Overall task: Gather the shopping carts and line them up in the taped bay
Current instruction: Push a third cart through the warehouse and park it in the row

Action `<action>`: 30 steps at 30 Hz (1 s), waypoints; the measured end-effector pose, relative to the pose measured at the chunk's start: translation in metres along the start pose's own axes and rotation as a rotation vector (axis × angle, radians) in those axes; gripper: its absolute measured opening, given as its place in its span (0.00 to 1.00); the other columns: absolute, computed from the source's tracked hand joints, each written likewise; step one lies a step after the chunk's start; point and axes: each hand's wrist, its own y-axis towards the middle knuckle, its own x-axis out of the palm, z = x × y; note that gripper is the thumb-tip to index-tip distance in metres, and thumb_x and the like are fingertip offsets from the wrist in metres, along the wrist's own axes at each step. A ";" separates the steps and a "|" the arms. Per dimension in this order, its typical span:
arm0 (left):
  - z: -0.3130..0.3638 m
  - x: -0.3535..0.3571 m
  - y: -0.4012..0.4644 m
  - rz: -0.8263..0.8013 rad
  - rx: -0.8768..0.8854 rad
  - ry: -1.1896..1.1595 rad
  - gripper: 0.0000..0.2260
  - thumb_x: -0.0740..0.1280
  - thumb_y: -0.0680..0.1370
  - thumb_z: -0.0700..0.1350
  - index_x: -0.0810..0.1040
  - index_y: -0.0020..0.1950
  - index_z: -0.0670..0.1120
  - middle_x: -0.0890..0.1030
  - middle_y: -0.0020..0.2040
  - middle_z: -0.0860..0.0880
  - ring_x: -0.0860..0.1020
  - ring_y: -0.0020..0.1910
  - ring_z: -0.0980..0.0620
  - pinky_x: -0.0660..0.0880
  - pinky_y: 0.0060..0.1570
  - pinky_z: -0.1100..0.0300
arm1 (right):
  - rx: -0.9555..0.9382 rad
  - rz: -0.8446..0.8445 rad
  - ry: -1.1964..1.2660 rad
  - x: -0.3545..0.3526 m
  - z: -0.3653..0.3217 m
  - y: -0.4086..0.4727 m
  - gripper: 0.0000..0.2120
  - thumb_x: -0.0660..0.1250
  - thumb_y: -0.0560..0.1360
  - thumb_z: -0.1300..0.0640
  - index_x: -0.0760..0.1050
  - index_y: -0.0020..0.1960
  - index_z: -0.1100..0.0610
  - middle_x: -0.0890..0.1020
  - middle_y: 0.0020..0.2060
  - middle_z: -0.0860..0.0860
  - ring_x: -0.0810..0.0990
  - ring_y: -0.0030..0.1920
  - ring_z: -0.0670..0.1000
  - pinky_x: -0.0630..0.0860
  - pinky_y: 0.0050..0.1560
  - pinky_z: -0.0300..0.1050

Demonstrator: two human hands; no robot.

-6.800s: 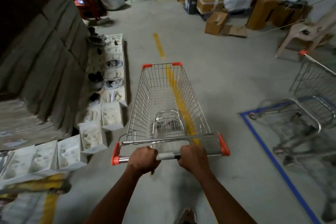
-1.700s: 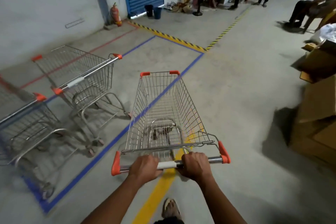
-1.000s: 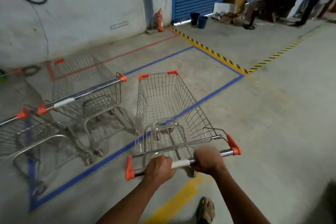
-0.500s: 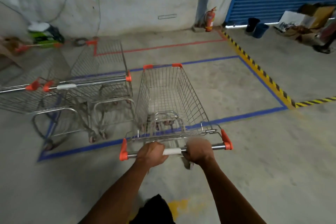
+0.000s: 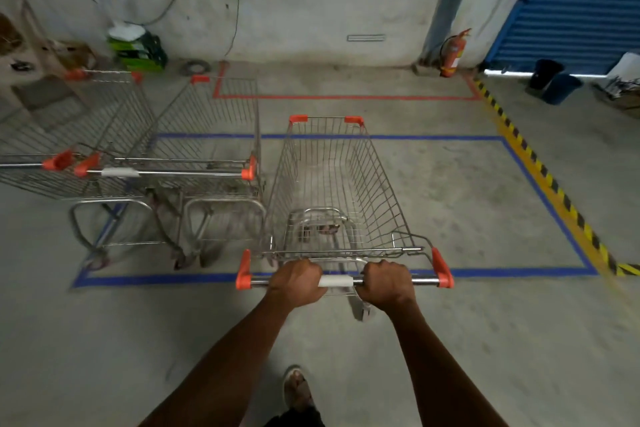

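Cart (image 5: 332,184) stretches ahead of both fists, left hand (image 5: 298,282) and right hand (image 5: 388,284) gripping its handle (image 5: 336,281).

Two bare forearms are seen rising from the bottom edge of the view — no sleeve, watch, band or ring is worn on either. The left hand (image 5: 297,282) and the right hand (image 5: 388,284) are ungloved, with knuckles and the backs of the hands turned up toward the camera.

Below the hands, between the two forearms, one foot (image 5: 297,388) is shown in an open sandal — a light-coloured sole with a strap across the toes. Just below the foot, a patch of dark clothing (image 5: 294,419) is visible at the frame's bottom edge; its cut cannot be made out.
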 end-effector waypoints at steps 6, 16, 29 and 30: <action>-0.009 -0.011 0.060 0.011 -0.010 0.009 0.19 0.65 0.75 0.61 0.82 0.55 0.49 0.83 0.51 0.47 0.82 0.50 0.44 0.77 0.49 0.53 | -0.004 0.000 -0.008 -0.004 0.026 0.062 0.21 0.63 0.74 0.35 0.81 0.51 0.51 0.85 0.44 0.49 0.84 0.45 0.54 0.76 0.45 0.46; -0.030 -0.034 0.152 -0.028 -0.045 -0.046 0.17 0.67 0.76 0.60 0.82 0.55 0.50 0.83 0.50 0.48 0.81 0.49 0.47 0.72 0.45 0.57 | -0.041 -0.017 -0.003 -0.016 0.058 0.157 0.18 0.63 0.76 0.36 0.80 0.49 0.50 0.79 0.38 0.47 0.79 0.38 0.52 0.75 0.43 0.45; -0.051 -0.069 0.239 -0.077 -0.201 -0.070 0.16 0.67 0.74 0.60 0.82 0.52 0.50 0.84 0.47 0.47 0.83 0.47 0.45 0.78 0.47 0.53 | -0.152 -0.032 0.043 -0.034 0.084 0.262 0.18 0.64 0.76 0.36 0.80 0.51 0.50 0.80 0.40 0.47 0.82 0.41 0.52 0.77 0.44 0.46; -0.054 -0.069 0.242 -0.076 -0.204 -0.064 0.16 0.67 0.74 0.61 0.82 0.52 0.50 0.83 0.48 0.46 0.83 0.48 0.45 0.79 0.48 0.52 | -0.149 -0.018 0.049 -0.035 0.083 0.265 0.18 0.64 0.76 0.37 0.80 0.51 0.50 0.81 0.41 0.48 0.82 0.42 0.52 0.76 0.44 0.46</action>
